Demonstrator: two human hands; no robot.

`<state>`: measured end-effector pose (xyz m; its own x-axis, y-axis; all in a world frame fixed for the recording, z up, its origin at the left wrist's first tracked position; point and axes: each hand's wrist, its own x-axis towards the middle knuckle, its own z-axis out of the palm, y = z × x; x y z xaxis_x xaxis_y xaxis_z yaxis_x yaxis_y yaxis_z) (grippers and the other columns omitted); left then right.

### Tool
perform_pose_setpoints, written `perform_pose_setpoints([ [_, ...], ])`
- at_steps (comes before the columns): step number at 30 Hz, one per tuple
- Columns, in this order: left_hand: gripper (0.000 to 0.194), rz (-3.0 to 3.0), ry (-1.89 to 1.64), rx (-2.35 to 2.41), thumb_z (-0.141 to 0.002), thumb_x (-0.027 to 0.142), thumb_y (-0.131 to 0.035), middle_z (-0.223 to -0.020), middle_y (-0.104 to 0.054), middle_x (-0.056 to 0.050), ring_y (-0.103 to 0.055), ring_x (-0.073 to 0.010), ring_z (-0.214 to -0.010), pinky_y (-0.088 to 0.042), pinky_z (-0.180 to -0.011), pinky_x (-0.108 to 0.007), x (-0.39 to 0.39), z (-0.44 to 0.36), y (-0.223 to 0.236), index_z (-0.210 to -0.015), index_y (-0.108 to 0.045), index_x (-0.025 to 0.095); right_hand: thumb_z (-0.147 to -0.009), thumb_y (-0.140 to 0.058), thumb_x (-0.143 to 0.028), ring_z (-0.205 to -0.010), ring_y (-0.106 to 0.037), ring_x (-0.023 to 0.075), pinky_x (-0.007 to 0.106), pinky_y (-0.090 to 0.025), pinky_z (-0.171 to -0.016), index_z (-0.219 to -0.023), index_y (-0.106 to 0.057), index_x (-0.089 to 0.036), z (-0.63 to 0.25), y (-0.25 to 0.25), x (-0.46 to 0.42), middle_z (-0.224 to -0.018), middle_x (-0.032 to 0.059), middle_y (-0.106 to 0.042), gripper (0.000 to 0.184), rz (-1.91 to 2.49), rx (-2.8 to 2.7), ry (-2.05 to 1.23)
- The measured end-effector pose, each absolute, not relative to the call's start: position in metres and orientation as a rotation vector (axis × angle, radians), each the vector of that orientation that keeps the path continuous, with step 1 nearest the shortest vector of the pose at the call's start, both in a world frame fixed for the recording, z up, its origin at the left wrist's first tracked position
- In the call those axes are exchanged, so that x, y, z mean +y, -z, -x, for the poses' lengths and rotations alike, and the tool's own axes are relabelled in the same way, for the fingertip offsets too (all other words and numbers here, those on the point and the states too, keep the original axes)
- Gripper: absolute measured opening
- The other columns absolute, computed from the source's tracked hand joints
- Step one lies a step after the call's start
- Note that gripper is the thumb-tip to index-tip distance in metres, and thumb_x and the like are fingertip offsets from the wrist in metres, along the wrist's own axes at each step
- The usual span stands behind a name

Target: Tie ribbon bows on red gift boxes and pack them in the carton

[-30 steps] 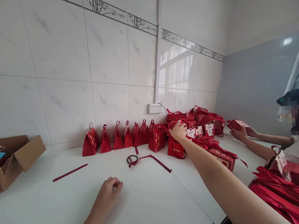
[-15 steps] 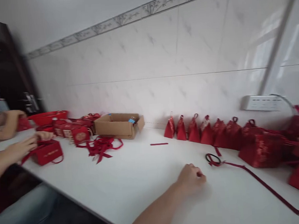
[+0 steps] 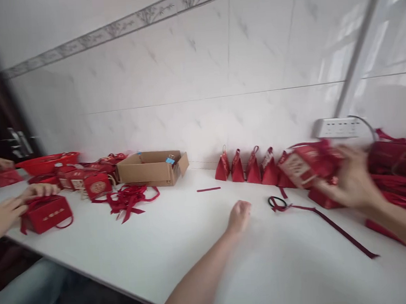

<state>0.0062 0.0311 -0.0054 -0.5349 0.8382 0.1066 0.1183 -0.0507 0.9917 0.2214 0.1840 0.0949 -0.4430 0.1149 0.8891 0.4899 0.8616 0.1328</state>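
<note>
My left hand (image 3: 240,215) rests on the white table (image 3: 182,246) with its fingers curled in; nothing shows sticking out of it. On the right, my right hand (image 3: 358,178) grips a red gift box (image 3: 310,165) with pale printed characters and a ribbon on top, lifted above the table. Motion blurs both hand and box. A black ring (image 3: 277,203) with a long dark red ribbon (image 3: 340,228) tied to it lies between my hands. Behind stands a row of pointed red boxes (image 3: 254,169) with loops, partly covered by the held box.
A short ribbon strip (image 3: 208,189) lies near the wall. Further left are a cardboard box (image 3: 145,174), a ribbon heap (image 3: 130,199) and several red boxes (image 3: 99,187). A co-worker's hands (image 3: 12,209) hold another red box (image 3: 49,216). Red packaging (image 3: 394,157) piles up at right.
My right hand has come into view from the right edge with a red gift box raised in it. The view has swung to the right. My left hand stays closed on the table.
</note>
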Motion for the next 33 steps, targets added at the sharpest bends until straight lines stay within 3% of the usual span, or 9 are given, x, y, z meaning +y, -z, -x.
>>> perform_pose_setpoints([
  [4,0.044,-0.860,-1.861,1.576,-0.087,0.047,-0.025,-0.112,-0.059,-0.011,-0.055,-0.0201,-0.102,-0.043,-0.082,-0.031,0.035,0.014,-0.001,-0.104,-0.052,0.016,-0.072,-0.060,-0.041,-0.130,-0.029,0.0375,0.052,-0.037,-0.100,-0.138,-0.021,-0.016,-0.181,-0.062,0.132,-0.138,0.0230,-0.028,0.081,-0.062,-2.339,0.126],
  [6,0.054,-0.833,-1.878,1.495,-0.086,0.055,-0.022,-0.114,-0.059,-0.010,-0.056,-0.0210,-0.104,-0.044,-0.083,-0.031,0.034,0.020,-0.003,-0.110,-0.051,0.017,-0.069,-0.056,-0.035,-0.129,-0.032,0.0369,0.055,-0.035,-0.101,-0.139,-0.019,-0.018,-0.161,-0.040,0.111,-0.137,0.0201,-0.030,0.081,-0.151,-2.385,-0.043],
  [10,0.058,-0.898,-1.730,1.220,-0.077,0.065,-0.043,-0.096,-0.067,-0.010,-0.062,-0.0244,-0.091,-0.046,-0.079,-0.034,0.030,0.016,-0.003,-0.100,-0.061,0.014,-0.067,-0.053,-0.029,-0.131,-0.027,0.0367,0.055,-0.036,-0.100,-0.140,-0.014,-0.017,-0.156,-0.014,0.096,-0.138,0.0206,-0.026,0.084,-0.035,-2.327,-0.289],
  [15,0.052,-1.120,-1.707,1.168,-0.071,0.049,-0.064,-0.109,-0.064,-0.008,-0.060,-0.0243,-0.098,-0.047,-0.084,-0.034,0.028,0.007,-0.005,-0.113,-0.056,0.019,-0.069,-0.058,-0.028,-0.138,-0.015,0.0382,0.058,-0.030,-0.103,-0.141,-0.008,-0.017,-0.178,-0.011,0.107,-0.144,0.0225,-0.016,0.088,0.232,-2.298,-0.443],
  [20,0.066,-1.415,-1.675,1.335,-0.064,0.032,-0.071,-0.135,-0.047,-0.009,-0.043,-0.0282,-0.126,-0.043,-0.098,-0.039,0.021,0.006,-0.009,-0.124,-0.047,0.023,-0.074,-0.057,-0.029,-0.119,-0.047,0.0311,0.050,-0.041,-0.097,-0.139,-0.007,-0.014,-0.183,-0.007,0.118,-0.132,0.0212,-0.040,0.084,0.442,-2.154,-0.957],
  [23,0.068,-1.513,-1.590,1.291,-0.064,0.031,-0.070,-0.141,-0.041,-0.010,-0.040,-0.0300,-0.129,-0.038,-0.103,-0.044,0.019,0.004,-0.007,-0.126,-0.044,0.023,-0.075,-0.056,-0.025,-0.110,-0.053,0.0268,0.046,-0.041,-0.096,-0.137,-0.015,-0.016,-0.184,-0.007,0.117,-0.123,0.0149,-0.050,0.075,0.459,-2.091,-1.072],
  [25,0.062,-1.417,-1.642,1.199,-0.067,0.041,-0.069,-0.143,-0.038,-0.013,-0.041,-0.0310,-0.128,-0.039,-0.102,-0.045,0.020,0.004,-0.005,-0.121,-0.045,0.022,-0.075,-0.057,-0.026,-0.110,-0.053,0.0261,0.045,-0.042,-0.096,-0.136,-0.017,-0.018,-0.185,-0.008,0.115,-0.123,0.0130,-0.050,0.074,0.459,-2.077,-1.113],
  [28,0.046,-1.282,-1.741,1.188,-0.070,0.057,-0.062,-0.146,-0.034,-0.012,-0.040,-0.0305,-0.130,-0.039,-0.101,-0.044,0.024,0.005,-0.004,-0.096,-0.050,0.020,-0.076,-0.062,-0.033,-0.114,-0.051,0.0258,0.044,-0.043,-0.097,-0.132,-0.021,-0.022,-0.185,-0.008,0.111,-0.129,0.0131,-0.045,0.070,0.456,-2.070,-1.169],
  [33,0.034,-1.399,-1.724,1.520,-0.078,0.049,-0.055,-0.143,-0.041,-0.008,-0.036,-0.0275,-0.133,-0.031,-0.106,-0.039,0.022,0.002,-0.012,-0.066,-0.051,0.018,-0.078,-0.060,-0.049,-0.105,-0.057,0.0229,0.043,-0.050,-0.088,-0.104,-0.031,-0.023,-0.177,-0.005,0.107,-0.117,0.0103,-0.049,0.047,0.595,-1.897,-1.206],
])
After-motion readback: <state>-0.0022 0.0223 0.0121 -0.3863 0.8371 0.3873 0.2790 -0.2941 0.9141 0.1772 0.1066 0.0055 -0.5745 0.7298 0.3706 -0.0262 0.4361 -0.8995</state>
